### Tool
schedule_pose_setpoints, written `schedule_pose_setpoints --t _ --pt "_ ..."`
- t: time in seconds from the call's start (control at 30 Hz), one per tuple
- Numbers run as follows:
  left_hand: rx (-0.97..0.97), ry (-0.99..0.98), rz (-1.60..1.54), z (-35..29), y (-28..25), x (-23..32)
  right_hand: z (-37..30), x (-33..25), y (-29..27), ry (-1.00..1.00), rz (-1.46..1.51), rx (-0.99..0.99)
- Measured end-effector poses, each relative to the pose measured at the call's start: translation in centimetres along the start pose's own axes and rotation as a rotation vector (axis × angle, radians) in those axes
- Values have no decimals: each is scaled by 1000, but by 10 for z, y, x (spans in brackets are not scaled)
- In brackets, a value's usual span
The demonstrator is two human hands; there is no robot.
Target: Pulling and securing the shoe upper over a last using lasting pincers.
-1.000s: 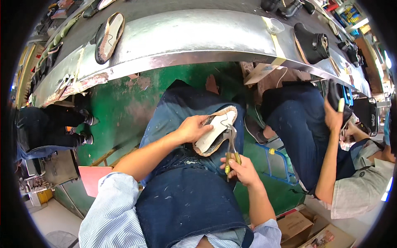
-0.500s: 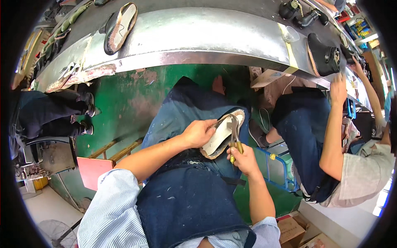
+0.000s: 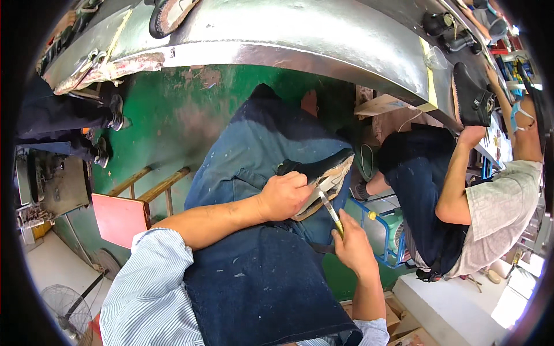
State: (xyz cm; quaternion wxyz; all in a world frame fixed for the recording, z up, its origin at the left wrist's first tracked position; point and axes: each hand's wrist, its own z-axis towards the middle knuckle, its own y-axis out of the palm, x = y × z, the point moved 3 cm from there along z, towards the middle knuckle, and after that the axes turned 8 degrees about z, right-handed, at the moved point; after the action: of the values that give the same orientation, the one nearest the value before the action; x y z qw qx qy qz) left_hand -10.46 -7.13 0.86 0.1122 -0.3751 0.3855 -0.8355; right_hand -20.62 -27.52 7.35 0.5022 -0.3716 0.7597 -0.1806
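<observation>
On my lap lies a dark shoe (image 3: pixel 316 167), tilted on its side, with its pale underside and rough lasted edge turned toward me. My left hand (image 3: pixel 284 196) is closed at its near edge, gripping it; the fingertips are partly hidden. In my right hand (image 3: pixel 354 242) is a pair of pincers (image 3: pixel 330 211) with yellow-green handles. Their metal head rests against the shoe's underside, close to my left fingers. Beneath the shoe, a blue apron (image 3: pixel 231 167) covers my legs.
A metal-topped bench (image 3: pixel 277 34) runs across ahead, with another unfinished shoe (image 3: pixel 168 16) and a black ankle boot (image 3: pixel 470 95) on it. To my right sits a co-worker (image 3: pixel 490 202) beside a blue stool frame (image 3: pixel 391 245). A pink-seated stool (image 3: pixel 120 219) stands at left.
The shoe has been tipped from its underside facing up onto its side, showing the dark upper. The pincers have turned and their handles sit closer together. The view has shifted.
</observation>
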Motion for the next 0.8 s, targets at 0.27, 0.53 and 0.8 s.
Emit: schedule_pose_setpoints --t 0.27,0.53,0.8 --pt "-7 -15 -55 -1 1 2 18 -27 -17 101 -125 -88" --pt "-72 -524 -426 16 28 -50 68 -42 -52 497 150 -593" --pt "-303 -813 -704 -18 77 -71 80 -45 -34 151 -128 -346"
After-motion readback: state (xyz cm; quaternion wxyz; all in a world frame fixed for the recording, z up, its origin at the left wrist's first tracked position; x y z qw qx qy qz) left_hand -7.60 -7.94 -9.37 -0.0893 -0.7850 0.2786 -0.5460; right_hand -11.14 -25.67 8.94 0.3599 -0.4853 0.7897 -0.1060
